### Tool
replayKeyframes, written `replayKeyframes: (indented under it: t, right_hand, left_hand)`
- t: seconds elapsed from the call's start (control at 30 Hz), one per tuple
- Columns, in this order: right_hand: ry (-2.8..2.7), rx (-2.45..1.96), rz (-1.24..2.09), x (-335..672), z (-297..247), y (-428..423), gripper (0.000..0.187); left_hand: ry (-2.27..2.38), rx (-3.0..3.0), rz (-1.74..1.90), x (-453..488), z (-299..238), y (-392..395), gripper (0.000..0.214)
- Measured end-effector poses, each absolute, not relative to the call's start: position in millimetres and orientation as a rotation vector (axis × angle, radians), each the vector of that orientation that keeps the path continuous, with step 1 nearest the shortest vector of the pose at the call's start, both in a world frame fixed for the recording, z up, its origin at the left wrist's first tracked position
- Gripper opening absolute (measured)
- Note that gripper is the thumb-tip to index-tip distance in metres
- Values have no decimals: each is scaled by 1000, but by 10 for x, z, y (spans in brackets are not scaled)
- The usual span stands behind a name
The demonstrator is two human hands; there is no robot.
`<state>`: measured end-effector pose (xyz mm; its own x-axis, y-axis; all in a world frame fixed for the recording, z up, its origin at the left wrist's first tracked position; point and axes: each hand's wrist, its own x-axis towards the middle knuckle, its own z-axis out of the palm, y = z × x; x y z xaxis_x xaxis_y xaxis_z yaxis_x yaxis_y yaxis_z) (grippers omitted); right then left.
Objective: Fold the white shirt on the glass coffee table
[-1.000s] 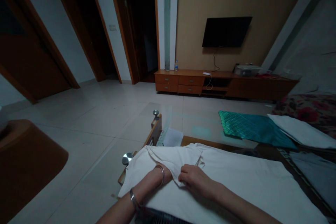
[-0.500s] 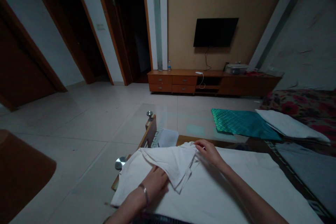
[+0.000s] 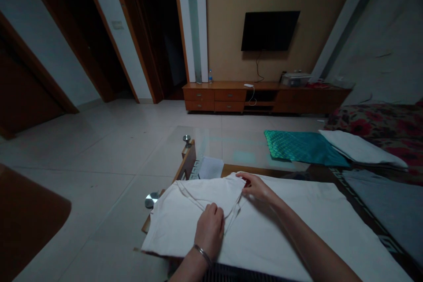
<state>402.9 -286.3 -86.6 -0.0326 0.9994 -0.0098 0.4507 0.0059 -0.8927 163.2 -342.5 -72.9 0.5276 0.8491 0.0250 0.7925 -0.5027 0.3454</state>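
Note:
A white T-shirt (image 3: 280, 224) lies spread across the glass coffee table, with one sleeve part (image 3: 211, 191) folded over on its left side. My left hand (image 3: 210, 227), with a bracelet at the wrist, has its fingers curled closed on the near edge of that folded part. At the far edge of the shirt, my right hand (image 3: 256, 188) pinches the cloth between thumb and fingers. Some fabric under both hands is hidden.
Further right on the table are a teal quilted cloth (image 3: 297, 146), a folded white cloth (image 3: 363, 149) and a grey garment (image 3: 386, 202). A paper sheet (image 3: 211, 168) shows beyond the shirt. A brown rounded seat (image 3: 31, 216) stands left; a TV cabinet (image 3: 231, 97) is against the wall.
My left hand has come out from under the folded part and moved right, now closed on its edge. The folded cloth lies flatter. My right hand keeps its pinch, and the view has tilted slightly down.

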Motion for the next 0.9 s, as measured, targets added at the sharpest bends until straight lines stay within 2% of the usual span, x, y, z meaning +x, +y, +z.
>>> replayKeyframes:
  t: [0.2, 0.4, 0.53, 0.63, 0.73, 0.9]
  right_hand:
    - [-1446, -1563, 942, 4038, -856, -2821, 41]
    - [-1609, -1541, 920, 4099, -797, -2890, 58]
    - [-1830, -1608, 647, 3916, -773, -2998, 68]
    - [-1866, -1684, 362, 3772, -741, -3029, 48]
    - [-1821, -1695, 251, 3756, -717, -3035, 31]
    - [-1901, -1599, 295, 3891, -737, -3129, 22]
  left_hand:
    - [1415, 2150, 660, 1542, -730, -3361, 17]
    - [1413, 1870, 875, 1483, -644, -3373, 22]
    - [1411, 1892, 858, 1467, -675, -3402, 21]
    - [1442, 1990, 818, 1433, -712, -3441, 18]
    - [1464, 2141, 761, 1390, -757, -3491, 15]
    - [1438, 2317, 561, 1363, -796, -3568, 18]
